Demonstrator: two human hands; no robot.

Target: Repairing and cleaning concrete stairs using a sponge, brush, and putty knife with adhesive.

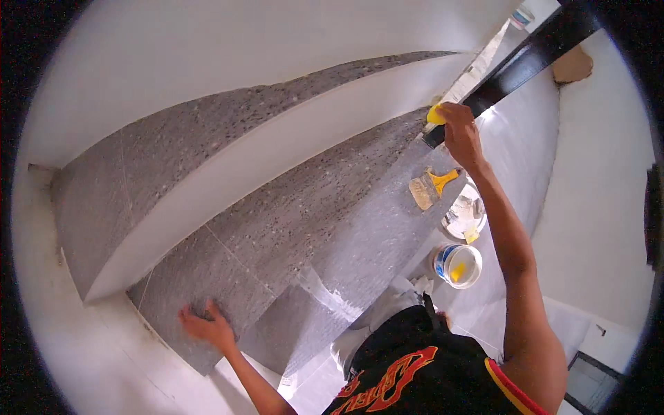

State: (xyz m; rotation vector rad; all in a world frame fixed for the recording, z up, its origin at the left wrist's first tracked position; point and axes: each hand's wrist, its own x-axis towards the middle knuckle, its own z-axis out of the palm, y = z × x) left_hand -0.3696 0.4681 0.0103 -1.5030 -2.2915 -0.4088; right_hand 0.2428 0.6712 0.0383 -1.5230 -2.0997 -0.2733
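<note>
My right hand (461, 131) reaches far forward on the right, to the end of the speckled grey step (304, 200). Its fingers are closed on a small yellow piece (436, 115), whose exact kind I cannot make out. That piece is against the corner where the step meets the white riser (290, 152), beside a black beam (519, 69). My left hand (209, 328) is at the step's left end, fingers spread, holding nothing. A wide paintbrush (432, 187) with a yellow handle lies on the step, below my right hand.
A white bucket (462, 266) with something yellow in it stands low on the right, below the step. Beside it is a round, pale-smeared container (463, 214) with a yellow piece (471, 236) at its rim. Another speckled step (194, 131) rises beyond the riser. White walls enclose both sides.
</note>
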